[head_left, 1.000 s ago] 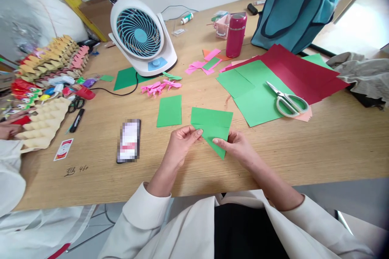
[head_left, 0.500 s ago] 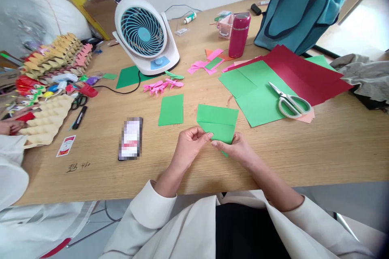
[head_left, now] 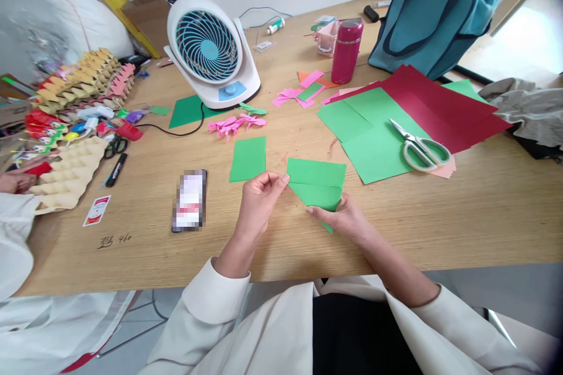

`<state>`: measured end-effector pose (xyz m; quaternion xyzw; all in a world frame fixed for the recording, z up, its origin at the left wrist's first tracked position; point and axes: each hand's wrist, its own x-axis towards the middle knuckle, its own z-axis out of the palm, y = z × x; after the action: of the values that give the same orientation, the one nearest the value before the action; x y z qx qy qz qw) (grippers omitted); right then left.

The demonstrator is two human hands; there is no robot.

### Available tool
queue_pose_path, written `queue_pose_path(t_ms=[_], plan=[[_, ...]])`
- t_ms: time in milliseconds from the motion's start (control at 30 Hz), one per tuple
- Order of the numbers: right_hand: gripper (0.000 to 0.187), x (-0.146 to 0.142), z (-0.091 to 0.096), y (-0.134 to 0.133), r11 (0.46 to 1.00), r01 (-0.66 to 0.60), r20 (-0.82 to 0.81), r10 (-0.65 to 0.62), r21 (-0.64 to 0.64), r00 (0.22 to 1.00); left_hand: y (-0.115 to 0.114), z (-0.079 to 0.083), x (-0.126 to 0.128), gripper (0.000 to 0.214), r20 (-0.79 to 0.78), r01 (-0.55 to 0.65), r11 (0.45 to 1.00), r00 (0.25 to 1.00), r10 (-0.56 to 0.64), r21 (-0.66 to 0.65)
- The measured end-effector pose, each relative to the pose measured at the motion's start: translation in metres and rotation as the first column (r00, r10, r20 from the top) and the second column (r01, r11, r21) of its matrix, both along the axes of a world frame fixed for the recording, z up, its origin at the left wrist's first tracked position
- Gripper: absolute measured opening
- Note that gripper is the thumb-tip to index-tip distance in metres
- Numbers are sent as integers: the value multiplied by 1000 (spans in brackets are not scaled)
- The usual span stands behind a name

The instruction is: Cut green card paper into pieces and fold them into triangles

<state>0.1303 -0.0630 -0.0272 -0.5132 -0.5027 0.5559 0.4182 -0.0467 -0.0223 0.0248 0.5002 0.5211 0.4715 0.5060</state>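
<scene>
**Paper [head_left: 317, 179] gripped at two points**

Left hand [head_left: 259, 202]: centre frame, forearm angled up from the lower edge, thumb and forefinger pinching the paper's left corner. Right hand [head_left: 343, 220]: palm down, fingers grasping the lower folded edge. The paper is on the table [head_left: 440, 228], mid-frame, just right of a smaller green sheet [head_left: 247, 158]. Its long axis runs left-right and its folded tip points to the lower right.

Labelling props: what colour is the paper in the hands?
Green; the folded paper shows best in the head view.

Green paper [head_left: 317, 183] — magenta bottle [head_left: 346, 50] — teal bag [head_left: 435, 17].
</scene>
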Motion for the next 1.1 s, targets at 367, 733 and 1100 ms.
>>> queue_pose_path(t_ms=[367,733,1100], plan=[[28,-6,16,4,991,117,-164,-127,-73,978,-15,-24,18,34,47,125,992,991,-124,-34],[39,-1,6,1,999,8,-177,-17,-47,984,2,-5,4,36,120,-25,1000,992,27,-19],[41,-3,0,-9,985,-152,75,146,87,986,8,-3,5,34,369,-154,981,910,186,-115]])
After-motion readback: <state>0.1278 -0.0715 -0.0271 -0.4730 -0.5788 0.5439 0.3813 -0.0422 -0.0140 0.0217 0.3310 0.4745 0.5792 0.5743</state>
